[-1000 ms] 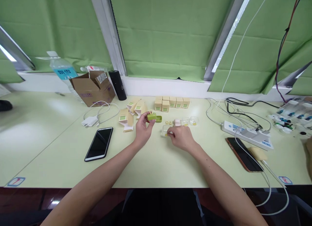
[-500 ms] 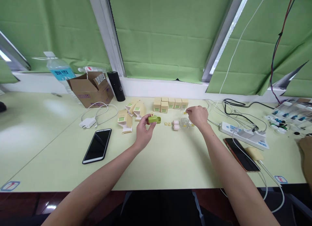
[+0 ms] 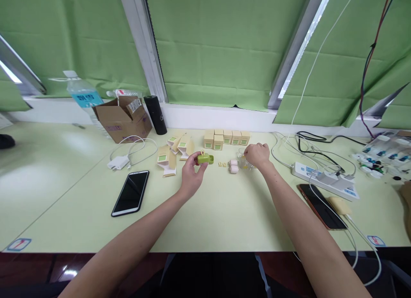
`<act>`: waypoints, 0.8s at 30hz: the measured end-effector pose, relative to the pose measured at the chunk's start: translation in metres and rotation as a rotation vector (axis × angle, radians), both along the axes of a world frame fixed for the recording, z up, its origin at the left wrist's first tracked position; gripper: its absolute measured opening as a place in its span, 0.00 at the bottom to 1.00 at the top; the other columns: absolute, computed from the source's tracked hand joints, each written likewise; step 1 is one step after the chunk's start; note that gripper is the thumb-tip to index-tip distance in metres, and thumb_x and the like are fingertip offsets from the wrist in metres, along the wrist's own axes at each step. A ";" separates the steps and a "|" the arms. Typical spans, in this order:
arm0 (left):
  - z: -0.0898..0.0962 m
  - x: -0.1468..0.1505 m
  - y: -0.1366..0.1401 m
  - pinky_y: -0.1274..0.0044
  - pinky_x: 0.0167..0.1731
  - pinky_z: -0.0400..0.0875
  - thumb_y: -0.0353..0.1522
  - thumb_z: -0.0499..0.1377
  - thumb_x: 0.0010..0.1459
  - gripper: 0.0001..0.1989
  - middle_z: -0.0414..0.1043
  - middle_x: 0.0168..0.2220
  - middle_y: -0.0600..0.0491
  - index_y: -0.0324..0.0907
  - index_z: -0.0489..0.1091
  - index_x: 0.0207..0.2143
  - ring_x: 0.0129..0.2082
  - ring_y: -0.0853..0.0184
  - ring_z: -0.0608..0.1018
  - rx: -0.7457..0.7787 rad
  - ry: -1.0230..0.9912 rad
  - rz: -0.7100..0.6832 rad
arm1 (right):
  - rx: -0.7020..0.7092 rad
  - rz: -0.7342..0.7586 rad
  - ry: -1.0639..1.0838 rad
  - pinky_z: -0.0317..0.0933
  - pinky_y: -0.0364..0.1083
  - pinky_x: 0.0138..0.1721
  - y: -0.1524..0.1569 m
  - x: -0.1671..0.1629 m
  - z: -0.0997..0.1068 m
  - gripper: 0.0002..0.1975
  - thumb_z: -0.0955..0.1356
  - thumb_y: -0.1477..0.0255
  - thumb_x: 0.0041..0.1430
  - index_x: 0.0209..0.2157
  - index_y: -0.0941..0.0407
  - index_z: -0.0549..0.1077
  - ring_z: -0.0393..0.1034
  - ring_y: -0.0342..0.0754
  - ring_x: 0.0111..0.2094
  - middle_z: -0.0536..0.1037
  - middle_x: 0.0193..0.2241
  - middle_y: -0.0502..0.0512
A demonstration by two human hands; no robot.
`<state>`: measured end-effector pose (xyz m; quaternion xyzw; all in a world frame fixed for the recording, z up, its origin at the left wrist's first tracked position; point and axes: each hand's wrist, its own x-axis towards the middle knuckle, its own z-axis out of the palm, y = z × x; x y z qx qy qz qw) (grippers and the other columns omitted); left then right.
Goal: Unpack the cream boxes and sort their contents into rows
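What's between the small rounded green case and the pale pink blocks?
In the head view, two tiny yellow pieces lie between the case and the blocks.

Reaches forward with both bare arms, slanting them inward from the bottom of the view. Stretches the left forearm [image 3: 154, 221] toward the centre, curling thumb and fingers of the left hand [image 3: 192, 174] into a light pinch. Extends the right forearm [image 3: 295, 212] slightly farther, turns the back of the right hand [image 3: 258, 155] upward, and points bunched, partly hidden fingers down and leftward.
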<state>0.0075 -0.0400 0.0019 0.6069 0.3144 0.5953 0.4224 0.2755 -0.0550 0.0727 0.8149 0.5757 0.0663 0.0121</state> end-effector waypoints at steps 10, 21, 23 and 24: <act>0.007 0.002 -0.007 0.68 0.50 0.75 0.47 0.71 0.55 0.27 0.79 0.49 0.44 0.41 0.73 0.52 0.46 0.62 0.80 -0.079 -0.046 -0.027 | 0.687 0.419 0.048 0.54 0.53 0.41 -0.041 -0.057 -0.011 0.11 0.64 0.76 0.64 0.38 0.55 0.80 0.67 0.56 0.41 0.80 0.38 0.62; 0.013 0.005 -0.013 0.69 0.34 0.79 0.57 0.69 0.50 0.31 0.81 0.32 0.48 0.39 0.78 0.41 0.30 0.62 0.81 -0.185 -0.008 -0.145 | 0.877 0.837 0.185 0.69 0.49 0.33 -0.059 -0.119 -0.054 0.18 0.64 0.75 0.69 0.59 0.58 0.66 0.75 0.54 0.43 0.75 0.51 0.68; 0.015 0.005 -0.017 0.70 0.34 0.78 0.60 0.66 0.51 0.31 0.80 0.30 0.48 0.40 0.79 0.35 0.32 0.61 0.81 -0.136 0.027 -0.163 | 0.898 0.845 0.196 0.71 0.49 0.35 -0.057 -0.114 -0.055 0.17 0.64 0.75 0.70 0.58 0.57 0.66 0.76 0.55 0.44 0.76 0.49 0.67; 0.016 0.005 -0.020 0.71 0.33 0.77 0.61 0.63 0.53 0.31 0.78 0.29 0.49 0.40 0.78 0.32 0.31 0.62 0.80 -0.104 0.045 -0.164 | 0.910 0.848 0.206 0.73 0.49 0.37 -0.056 -0.111 -0.056 0.17 0.64 0.75 0.70 0.58 0.57 0.67 0.77 0.55 0.46 0.77 0.48 0.67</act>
